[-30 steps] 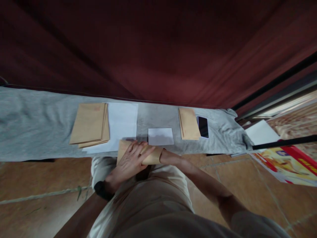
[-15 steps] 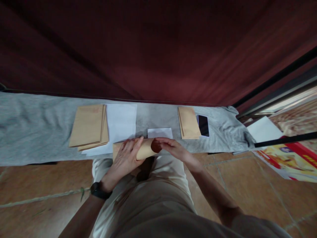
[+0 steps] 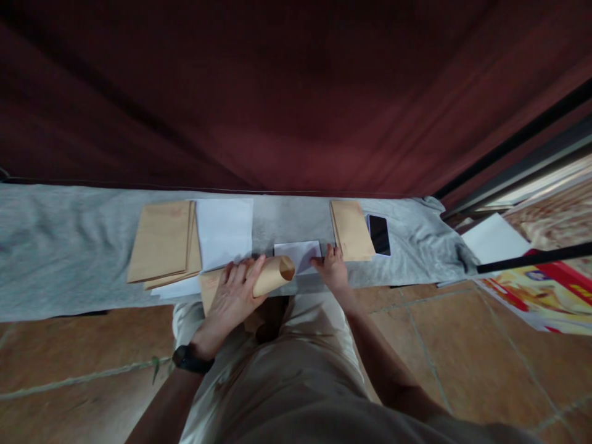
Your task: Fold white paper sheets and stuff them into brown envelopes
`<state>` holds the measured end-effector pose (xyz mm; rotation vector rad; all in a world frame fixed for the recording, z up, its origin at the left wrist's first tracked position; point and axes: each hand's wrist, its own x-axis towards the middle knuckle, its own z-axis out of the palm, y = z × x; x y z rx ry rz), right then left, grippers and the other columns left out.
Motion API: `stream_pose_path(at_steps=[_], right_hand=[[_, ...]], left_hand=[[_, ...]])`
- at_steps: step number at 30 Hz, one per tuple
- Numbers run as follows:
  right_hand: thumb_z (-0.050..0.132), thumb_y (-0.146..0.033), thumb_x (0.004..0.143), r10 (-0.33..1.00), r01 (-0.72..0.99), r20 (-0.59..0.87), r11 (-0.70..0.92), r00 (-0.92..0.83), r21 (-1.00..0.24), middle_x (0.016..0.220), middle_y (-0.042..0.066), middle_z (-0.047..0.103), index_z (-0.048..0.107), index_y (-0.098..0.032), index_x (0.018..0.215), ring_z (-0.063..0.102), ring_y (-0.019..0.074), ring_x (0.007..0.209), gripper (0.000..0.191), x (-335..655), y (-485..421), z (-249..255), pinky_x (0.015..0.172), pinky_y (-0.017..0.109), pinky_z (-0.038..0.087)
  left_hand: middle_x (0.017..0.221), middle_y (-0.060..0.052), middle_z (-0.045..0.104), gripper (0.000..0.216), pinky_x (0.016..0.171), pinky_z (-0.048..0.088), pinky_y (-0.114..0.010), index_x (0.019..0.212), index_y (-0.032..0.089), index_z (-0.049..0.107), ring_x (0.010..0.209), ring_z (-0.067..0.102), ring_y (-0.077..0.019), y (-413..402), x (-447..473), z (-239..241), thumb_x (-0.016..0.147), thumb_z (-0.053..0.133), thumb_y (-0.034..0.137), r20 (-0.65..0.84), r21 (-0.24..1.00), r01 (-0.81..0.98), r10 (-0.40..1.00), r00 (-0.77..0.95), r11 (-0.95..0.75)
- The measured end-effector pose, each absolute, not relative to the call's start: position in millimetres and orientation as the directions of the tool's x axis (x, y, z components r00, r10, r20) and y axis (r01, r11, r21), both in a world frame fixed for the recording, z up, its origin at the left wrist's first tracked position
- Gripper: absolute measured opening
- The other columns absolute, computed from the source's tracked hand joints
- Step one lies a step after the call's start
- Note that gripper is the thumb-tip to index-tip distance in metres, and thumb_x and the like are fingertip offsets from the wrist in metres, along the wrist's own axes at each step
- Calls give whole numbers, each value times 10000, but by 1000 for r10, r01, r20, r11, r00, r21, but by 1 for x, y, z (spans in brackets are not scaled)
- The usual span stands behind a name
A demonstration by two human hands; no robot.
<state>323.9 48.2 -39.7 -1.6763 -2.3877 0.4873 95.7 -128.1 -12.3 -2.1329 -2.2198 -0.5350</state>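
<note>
My left hand (image 3: 237, 288) lies over a brown paper envelope (image 3: 274, 275) and grips it at the near edge of the cloth-covered surface. The envelope's right end bulges into a round opening that faces right. My right hand (image 3: 332, 270) is at the right end of a small folded white paper (image 3: 296, 251), fingers apart and thumb at the paper's edge. Whether the thumb presses on it I cannot tell. Just beyond the right fingertips lies a small stack of brown envelopes (image 3: 352, 228).
A larger stack of brown envelopes (image 3: 160, 240) lies at the left, beside white sheets (image 3: 225, 228). A phone (image 3: 380, 235) rests right of the smaller stack. Dark red fabric (image 3: 296, 123) rises behind the grey cloth (image 3: 69, 246). A colourful box (image 3: 546, 293) stands at far right.
My right hand has left the envelope's open end and moved right, down to the folded white paper. My left hand keeps the envelope, which has shifted slightly left.
</note>
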Motion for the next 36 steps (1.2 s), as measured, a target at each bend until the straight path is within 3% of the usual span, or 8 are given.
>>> stream_pose_path(at_steps=[6, 12, 16, 22, 25, 28, 32, 36], right_hand=[[734, -358, 859, 946, 903, -111, 251, -306, -350, 1213, 183, 631, 525, -125, 1289, 599, 317, 1183, 531, 311, 54, -42, 984, 388, 479], [759, -339, 804, 949, 904, -146, 208, -279, -374, 1114, 140, 678, 581, -161, 1155, 638, 299, 1114, 431, 309, 60, -46, 944, 361, 478], [703, -308, 830, 941, 861, -120, 232, -317, -452, 1038, 116, 680, 621, -198, 976, 643, 276, 1049, 200, 314, 61, -52, 890, 342, 485], [598, -328, 849, 948, 588, -18, 182, -317, -788, 802, 16, 634, 571, -219, 899, 602, 194, 752, 123, 334, 59, -59, 695, 289, 463], [586, -375, 843, 961, 438, 17, 142, -277, -888, 826, 23, 655, 593, -220, 923, 597, 192, 767, 175, 346, 57, -55, 715, 297, 492], [589, -434, 856, 975, 297, 65, 128, -214, -946, 973, 58, 696, 645, -222, 1007, 626, 208, 850, 266, 358, 54, -43, 760, 323, 541], [634, -476, 844, 984, 174, 47, 78, -173, -982, 857, 34, 699, 699, -218, 906, 629, 199, 740, 273, 371, 49, -24, 673, 325, 570], [679, -447, 825, 973, 105, 13, 39, -232, -994, 842, 21, 734, 754, -224, 934, 647, 192, 695, 259, 380, 45, -16, 630, 316, 571]], left_hand=[[1384, -202, 571, 971, 1159, 359, -576, 1630, 173, 162, 1297, 544, -384, -124, 96, -16, 850, 706, 370, 224, 136, 990, 972, -69, 39], [1385, -202, 565, 964, 1171, 345, -577, 1629, 175, 186, 1319, 530, -383, -126, 95, -21, 845, 711, 371, 262, 138, 990, 962, -70, 35], [1392, -207, 560, 955, 1186, 321, -586, 1627, 165, 201, 1339, 514, -382, -128, 95, -23, 851, 704, 404, 282, 156, 987, 955, -89, 46], [1391, -215, 566, 965, 1180, 325, -594, 1622, 149, 210, 1321, 529, -389, -126, 95, -23, 841, 715, 407, 280, 149, 988, 956, -86, 45], [1401, -218, 561, 983, 1179, 323, -599, 1623, 150, 205, 1305, 539, -391, -125, 95, -25, 829, 725, 405, 276, 149, 987, 957, -93, 53], [1424, -221, 547, 978, 1186, 310, -604, 1625, 156, 191, 1326, 526, -391, -125, 95, -26, 835, 714, 401, 278, 149, 987, 956, -96, 56], [1430, -230, 541, 965, 1185, 305, -610, 1621, 146, 189, 1353, 501, -398, -124, 96, -26, 839, 700, 386, 263, 145, 988, 960, -98, 62], [1427, -242, 535, 976, 1182, 308, -614, 1619, 125, 191, 1363, 488, -406, -123, 98, -26, 831, 704, 391, 258, 158, 985, 960, -109, 69]])
